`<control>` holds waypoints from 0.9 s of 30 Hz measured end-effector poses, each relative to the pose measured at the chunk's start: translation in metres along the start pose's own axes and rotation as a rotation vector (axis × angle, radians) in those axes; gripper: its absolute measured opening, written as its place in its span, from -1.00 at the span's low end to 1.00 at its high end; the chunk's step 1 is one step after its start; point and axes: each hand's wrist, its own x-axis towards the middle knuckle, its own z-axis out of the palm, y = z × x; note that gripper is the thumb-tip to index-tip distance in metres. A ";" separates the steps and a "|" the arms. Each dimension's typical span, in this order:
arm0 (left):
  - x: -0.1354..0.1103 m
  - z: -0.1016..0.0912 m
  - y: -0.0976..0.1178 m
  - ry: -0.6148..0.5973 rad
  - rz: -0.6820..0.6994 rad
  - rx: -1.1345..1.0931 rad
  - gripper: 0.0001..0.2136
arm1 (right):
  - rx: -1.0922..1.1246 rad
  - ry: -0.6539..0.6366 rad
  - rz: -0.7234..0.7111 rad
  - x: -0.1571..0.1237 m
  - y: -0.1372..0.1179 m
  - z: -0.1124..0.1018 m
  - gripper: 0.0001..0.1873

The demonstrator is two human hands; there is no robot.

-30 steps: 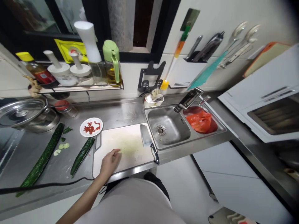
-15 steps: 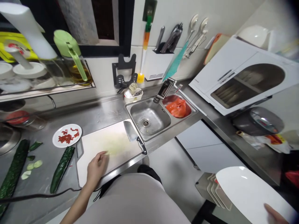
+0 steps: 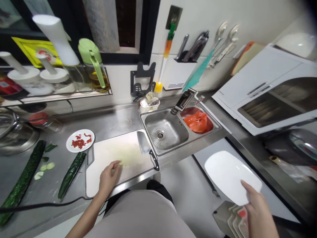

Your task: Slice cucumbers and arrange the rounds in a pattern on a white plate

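Note:
My right hand (image 3: pixel 257 205) grips a white plate (image 3: pixel 229 175) by its near edge, thumb on top; the fingers beneath are hidden. The plate is held out over the floor and a low cabinet front. My left hand (image 3: pixel 108 177) rests near the front of a white cutting board (image 3: pixel 101 185). Its fingers are loosely curled, the thumb a little apart, with nothing visible between them. Wet pale-green marks show on the board. A kitchen knife (image 3: pixel 146 145) lies across the board's right end, its black handle at the edge.
Left of the board are a cucumber (image 3: pixel 71 177), a longer cucumber (image 3: pixel 24 181), cucumber slices (image 3: pixel 47 167) and a small plate (image 3: pixel 69 145) with chopped red pieces. At the right, a double sink (image 3: pixel 168 150) holds a red bag (image 3: pixel 196 121). A black cord (image 3: pixel 49 208) crosses the counter.
My right hand has brought the white plate in from the right edge, leftward and slightly up. My left hand stays at the same place on the board. The view has shifted left.

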 end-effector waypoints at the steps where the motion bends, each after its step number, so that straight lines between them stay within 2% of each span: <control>1: -0.001 0.002 0.002 0.001 -0.010 -0.011 -0.63 | -0.043 -0.040 -0.018 -0.002 -0.006 0.026 -0.49; 4: -0.005 0.010 0.009 -0.006 -0.053 -0.071 -0.64 | -0.088 -0.254 -0.044 -0.013 -0.015 0.102 -0.57; 8: -0.002 0.028 0.025 0.004 -0.140 -0.269 -0.65 | -0.126 -0.551 -0.050 -0.039 -0.009 0.196 -0.59; 10: 0.006 0.038 0.034 0.023 -0.186 -0.427 -0.64 | -0.146 -0.696 -0.022 -0.057 -0.001 0.238 -0.60; 14: 0.032 0.049 0.054 -0.048 -0.278 -0.755 -0.55 | -0.201 -0.899 0.015 -0.101 0.018 0.306 -0.65; 17: 0.050 0.048 0.066 -0.135 -0.358 -0.920 -0.48 | -0.249 -1.053 0.025 -0.134 0.031 0.343 -0.69; 20: 0.062 0.044 0.071 -0.188 -0.387 -1.039 -0.47 | -0.304 -1.165 0.045 -0.160 0.042 0.370 -0.72; 22: 0.066 0.041 0.070 -0.159 -0.392 -1.098 -0.48 | -0.318 -1.220 0.055 -0.174 0.047 0.385 -0.70; 27: 0.076 0.032 0.057 -0.001 -0.406 -1.202 -0.49 | -0.284 -1.332 0.061 -0.196 0.053 0.412 -0.69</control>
